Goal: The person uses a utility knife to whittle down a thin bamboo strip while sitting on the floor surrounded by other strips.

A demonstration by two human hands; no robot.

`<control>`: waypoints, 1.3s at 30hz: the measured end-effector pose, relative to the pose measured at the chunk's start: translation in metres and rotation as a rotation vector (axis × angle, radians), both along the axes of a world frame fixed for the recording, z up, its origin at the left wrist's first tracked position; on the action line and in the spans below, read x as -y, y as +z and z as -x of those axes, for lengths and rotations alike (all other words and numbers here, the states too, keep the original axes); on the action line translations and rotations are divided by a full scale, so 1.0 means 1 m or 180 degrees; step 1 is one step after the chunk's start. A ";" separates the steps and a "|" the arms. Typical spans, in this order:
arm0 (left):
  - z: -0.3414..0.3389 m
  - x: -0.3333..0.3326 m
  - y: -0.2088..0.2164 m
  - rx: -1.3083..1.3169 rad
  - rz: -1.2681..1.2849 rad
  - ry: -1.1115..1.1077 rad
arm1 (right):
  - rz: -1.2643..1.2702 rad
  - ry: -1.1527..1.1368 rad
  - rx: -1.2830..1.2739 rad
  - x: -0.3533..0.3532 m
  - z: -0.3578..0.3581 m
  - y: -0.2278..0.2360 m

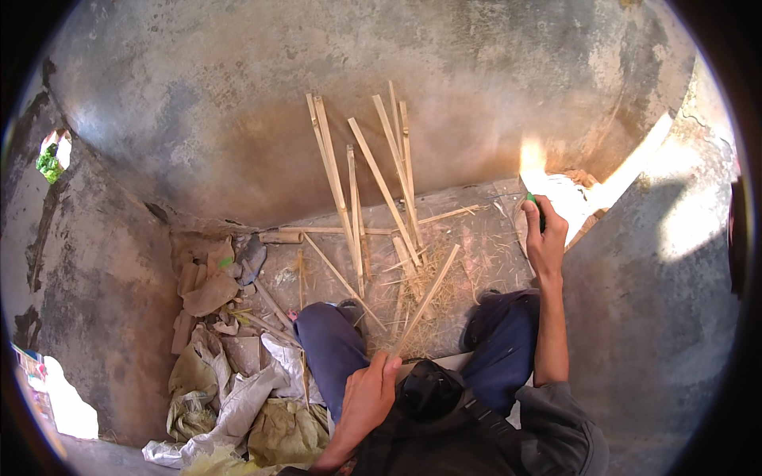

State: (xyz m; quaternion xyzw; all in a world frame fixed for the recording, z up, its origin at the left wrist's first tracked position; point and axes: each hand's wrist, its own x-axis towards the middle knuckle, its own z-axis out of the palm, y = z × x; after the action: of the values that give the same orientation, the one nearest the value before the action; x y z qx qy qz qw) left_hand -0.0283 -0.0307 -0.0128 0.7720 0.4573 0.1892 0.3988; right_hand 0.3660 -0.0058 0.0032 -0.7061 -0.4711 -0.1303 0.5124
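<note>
Nearest you, your left hand (369, 397) pinched the near end of a pale split strip (429, 300) between thumb and fingers, and this held strip lay between your knees, over the floor. Its long axis ran away from your body with a slant to the right, the far tip aimed toward the wall and free of any grip. Beneath and around the held strip, thin straw-coloured shavings (456, 305) littered the floor, so some strips had probably been trimmed already; whether this one was finished, you could not tell from its surface. To the left of the held strip lay crumpled sacks (230, 416). Well out to its right and farther forward, your right hand (548, 238) was curled closed around a green handle (531, 198); whatever the handle carried could not be made out, and it stood well apart from the held strip, so no cut was being made. Beyond the held strip's tip, mostly to its left, several leaning strips (371, 164) stood propped on the stained wall (238, 119), their upper ends pointing up and mostly tilted left. Whether those were done or waiting, you could not judge; at least the one you gripped seemed left to deal with.
</note>
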 end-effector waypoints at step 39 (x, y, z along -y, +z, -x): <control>-0.032 -0.022 0.004 0.0653 -0.0203 0.0383 | 0.0163 0.1573 0.0601 0.008 0.098 -0.024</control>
State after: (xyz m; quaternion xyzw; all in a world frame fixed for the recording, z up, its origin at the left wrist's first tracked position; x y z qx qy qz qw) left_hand 0.0042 -0.0084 -0.0090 0.7320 0.4534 0.3052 0.4067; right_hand 0.2677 -0.0136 -0.0210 -0.5671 -0.6780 -0.0546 0.4645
